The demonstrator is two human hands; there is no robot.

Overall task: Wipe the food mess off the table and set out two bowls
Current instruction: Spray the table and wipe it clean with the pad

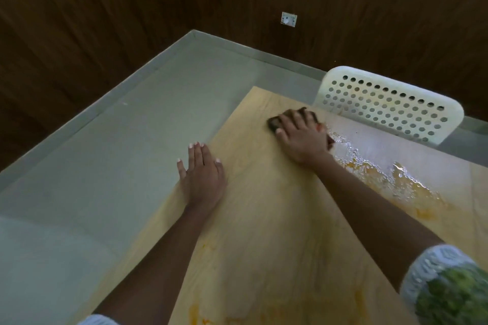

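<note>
Your right hand (303,137) presses a dark brown cloth (274,122) onto the pale wooden bench (264,219), fingers spread flat over it, beside the wet orange food mess (396,182). Your left hand (202,174) rests flat, fingers straight, on the bench's left edge.

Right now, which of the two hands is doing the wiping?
The right hand: it presses a dark cloth onto the table beside the wet orange mess. The left hand lies flat and bare at the table's edge.
</note>
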